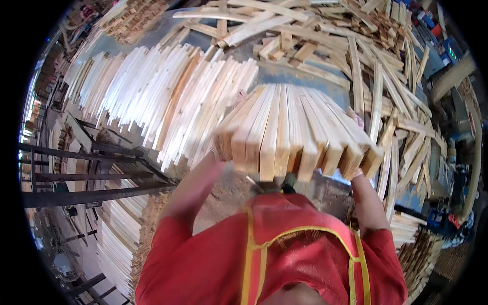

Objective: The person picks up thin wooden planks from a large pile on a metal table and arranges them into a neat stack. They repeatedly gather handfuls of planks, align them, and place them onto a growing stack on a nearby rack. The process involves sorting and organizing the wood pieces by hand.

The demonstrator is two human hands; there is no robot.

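Observation:
A bundle of pale, squared wood strips [290,124] is held in front of my body, side by side with their cut ends facing me. At the bundle's left side is my left hand [241,95], its fingers closed against the outer strip and mostly hidden by the wood. My right hand [356,118] presses on the opposite side, with a few fingers showing past the outermost strip. Both hands squeeze the row of strips between them. The near ends are uneven, some jutting lower than others.
A wide row of strips [147,86] lies on the blue-grey table [333,94] at left. Loose, crisscrossed boards [305,30] heap up at the far side and right. Dark metal rails [91,178] stand at my left; more stacked strips [119,234] lie below them.

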